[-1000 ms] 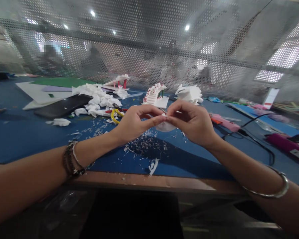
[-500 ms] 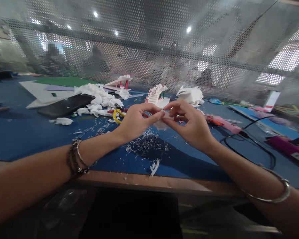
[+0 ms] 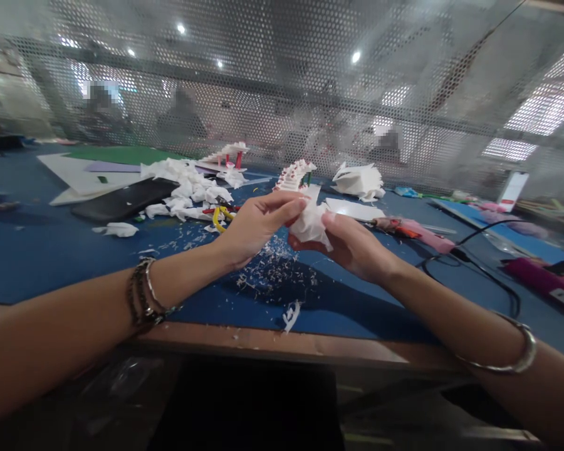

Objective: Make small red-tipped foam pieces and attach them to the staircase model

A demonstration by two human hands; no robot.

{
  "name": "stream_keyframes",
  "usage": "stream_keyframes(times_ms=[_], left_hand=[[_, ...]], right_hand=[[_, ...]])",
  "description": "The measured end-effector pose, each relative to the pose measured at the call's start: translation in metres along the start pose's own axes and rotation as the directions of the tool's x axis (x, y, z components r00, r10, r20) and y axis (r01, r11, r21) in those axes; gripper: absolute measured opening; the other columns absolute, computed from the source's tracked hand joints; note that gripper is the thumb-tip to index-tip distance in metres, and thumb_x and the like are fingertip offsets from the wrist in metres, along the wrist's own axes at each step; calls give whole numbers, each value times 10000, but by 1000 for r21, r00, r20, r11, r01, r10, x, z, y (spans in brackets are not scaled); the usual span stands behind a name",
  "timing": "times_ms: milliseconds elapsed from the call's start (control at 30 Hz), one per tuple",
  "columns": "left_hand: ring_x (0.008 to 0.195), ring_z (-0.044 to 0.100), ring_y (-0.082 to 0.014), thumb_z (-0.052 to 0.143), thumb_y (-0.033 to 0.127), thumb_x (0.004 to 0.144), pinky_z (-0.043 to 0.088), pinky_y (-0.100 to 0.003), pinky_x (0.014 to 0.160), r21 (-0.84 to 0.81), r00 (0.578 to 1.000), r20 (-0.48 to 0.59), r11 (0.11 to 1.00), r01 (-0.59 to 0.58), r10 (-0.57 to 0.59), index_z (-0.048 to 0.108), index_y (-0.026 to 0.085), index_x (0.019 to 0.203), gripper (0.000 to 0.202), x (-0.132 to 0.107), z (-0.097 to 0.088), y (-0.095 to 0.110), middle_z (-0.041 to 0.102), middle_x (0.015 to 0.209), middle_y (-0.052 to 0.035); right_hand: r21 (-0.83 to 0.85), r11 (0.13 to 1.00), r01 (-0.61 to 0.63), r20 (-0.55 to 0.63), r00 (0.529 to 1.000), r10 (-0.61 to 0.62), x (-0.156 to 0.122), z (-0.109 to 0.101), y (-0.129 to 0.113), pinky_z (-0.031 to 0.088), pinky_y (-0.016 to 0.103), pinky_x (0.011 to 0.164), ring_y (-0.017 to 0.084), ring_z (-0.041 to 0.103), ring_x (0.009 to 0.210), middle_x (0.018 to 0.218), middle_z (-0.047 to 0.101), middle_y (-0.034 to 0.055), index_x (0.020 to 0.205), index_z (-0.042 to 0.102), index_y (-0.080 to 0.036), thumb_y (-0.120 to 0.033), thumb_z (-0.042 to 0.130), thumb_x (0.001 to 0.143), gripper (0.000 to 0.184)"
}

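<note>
A crumpled piece of white tissue (image 3: 310, 224) is held between my two hands, above the blue tabletop. My left hand (image 3: 261, 224) pinches its left edge between thumb and fingers. From the right, my right hand (image 3: 352, 244) grips it with the thumb on top and fingers underneath. Small white shreds (image 3: 277, 269) lie scattered on the table below. Just behind my hands stands a small white staircase model (image 3: 292, 176) with red bits on it. A yellow-handled tool (image 3: 220, 218) lies beside my left hand, partly hidden by it.
A heap of crumpled tissue (image 3: 183, 181) and a black slab (image 3: 125, 199) lie left. A second staircase model (image 3: 228, 153) and a white paper bundle (image 3: 358, 181) stand behind. On the right are a pink glue gun (image 3: 420, 233), its black cable and a purple power strip (image 3: 545, 282).
My right hand has turned and moved lower, its thumb now on top of the tissue. More of the tissue shows. A white sheet behind my right hand has come into view.
</note>
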State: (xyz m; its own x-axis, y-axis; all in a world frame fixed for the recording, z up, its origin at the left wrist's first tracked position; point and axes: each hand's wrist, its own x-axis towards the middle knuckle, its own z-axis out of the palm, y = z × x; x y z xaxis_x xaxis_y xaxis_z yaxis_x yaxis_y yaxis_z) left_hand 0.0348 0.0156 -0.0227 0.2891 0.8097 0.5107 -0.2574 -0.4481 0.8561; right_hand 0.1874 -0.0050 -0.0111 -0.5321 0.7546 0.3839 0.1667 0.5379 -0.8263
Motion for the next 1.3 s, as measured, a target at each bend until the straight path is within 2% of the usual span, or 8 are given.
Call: stream_keyframes(times_ms=[133,333,533,733,833,1033,1167,1300], left_hand=[[616,537,-92,572,333,715,451,-221,590,-10,999,40,1000,-5,5,660,183,764,180,-1,0,0,615,692,-1],[703,538,-97,593,338,698,444,-212,665,39,997,-72,999,0,2,666,167,773,200,0,-1,2,641,800,-18],[674,540,-71,582,305,713,424,-173,625,-27,984,-169,999,44,-48,666,181,750,154,6,-9,1,644,748,-3],[660,541,-72,593,333,702,419,-173,600,25,990,-136,999,26,-23,675,193,757,172,6,-9,0,657,765,-2],[673,547,-85,594,344,701,424,-184,609,102,995,-95,995,0,10,678,190,752,183,4,-6,0,659,763,-6],[682,557,-85,587,345,708,432,-208,678,9,999,-50,1000,14,-13,652,168,716,188,4,-5,-3,643,728,-1],[599,536,-71,609,337,684,431,-194,606,-89,996,-72,995,52,-58,611,159,634,185,7,-8,2,603,631,13],[555,520,-72,589,375,692,423,-200,557,-41,988,-156,999,12,-18,578,164,593,234,13,-16,8,566,590,14]], right_hand=[[279,956,-92,40,996,84,1,1,-2,439,255,630,94,524,623,671,556,1,747,544,-166,-400,466,781,249],[173,980,-95,96,992,79,-1,-2,0,373,206,563,47,459,516,534,506,-37,588,512,-142,-313,474,804,279],[-9,981,-192,302,935,186,0,-6,-9,403,207,550,52,485,506,524,517,-34,627,555,-137,-284,463,808,250],[146,961,-237,52,971,231,1,-12,2,461,249,657,83,548,647,689,568,-1,746,555,-157,-427,501,757,275],[201,948,-248,153,963,220,0,-8,0,467,271,708,109,565,750,794,586,23,856,548,-166,-483,546,700,353],[-68,986,-155,326,930,169,-1,-2,-12,434,214,596,59,507,536,563,539,-9,591,550,-136,-404,403,824,384],[-207,972,-115,363,913,185,-3,0,-12,421,201,549,60,511,523,550,534,-16,609,553,-145,-395,369,839,386],[-358,933,21,474,865,162,-5,0,-12,393,194,516,64,496,509,536,522,-23,691,604,-149,-331,362,851,341]])
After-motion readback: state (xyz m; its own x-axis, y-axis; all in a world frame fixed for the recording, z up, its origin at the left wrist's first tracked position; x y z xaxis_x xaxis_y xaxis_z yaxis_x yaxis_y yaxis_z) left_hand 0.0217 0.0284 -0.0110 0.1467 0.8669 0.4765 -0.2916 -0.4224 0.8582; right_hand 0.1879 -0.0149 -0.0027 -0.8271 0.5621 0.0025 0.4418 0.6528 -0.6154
